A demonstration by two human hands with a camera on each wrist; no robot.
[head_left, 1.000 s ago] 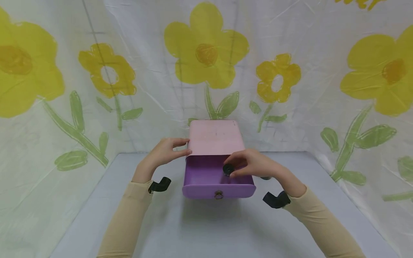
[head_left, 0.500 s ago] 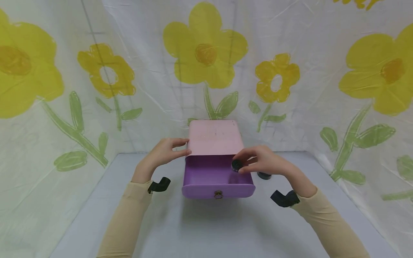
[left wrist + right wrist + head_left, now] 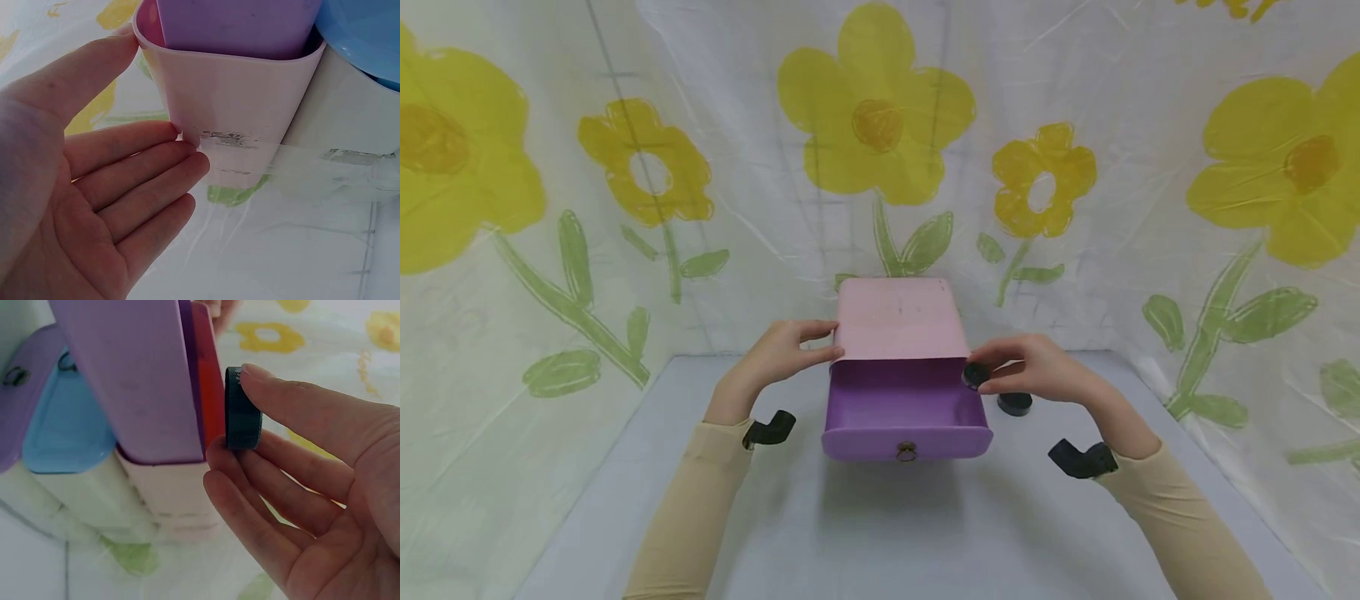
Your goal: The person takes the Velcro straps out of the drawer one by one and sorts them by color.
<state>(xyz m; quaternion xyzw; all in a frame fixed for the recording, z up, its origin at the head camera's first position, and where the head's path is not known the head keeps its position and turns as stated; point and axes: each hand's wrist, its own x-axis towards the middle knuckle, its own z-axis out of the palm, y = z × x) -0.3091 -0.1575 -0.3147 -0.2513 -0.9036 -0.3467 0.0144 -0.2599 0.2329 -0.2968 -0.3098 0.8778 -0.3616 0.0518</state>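
Note:
A pink storage box [image 3: 901, 318] stands at the middle of the table, its purple drawer [image 3: 859, 444] pulled out towards me. My left hand [image 3: 781, 357] touches the box's left side with nearly straight fingers; in the left wrist view its thumb lies at the box's rim. Thumb and fingers of my right hand [image 3: 1036, 367] pinch a dark round cap [image 3: 975, 376] at the drawer's right edge. Seen edge-on in the right wrist view, the cap [image 3: 242, 415] has a finely ridged, dark green side. No item shows inside the visible part of the drawer.
A second dark round cap [image 3: 1015, 404] lies on the table [image 3: 895, 533], right of the drawer. Below the pink box, the wrist views show a blue drawer [image 3: 75, 419] and another purple drawer [image 3: 28, 394]. A flower-printed sheet [image 3: 737, 250] hangs behind.
My right hand has moved right and slightly up with the cap, from over the drawer to its right edge. The second cap has come into fuller view. The left hand stays put.

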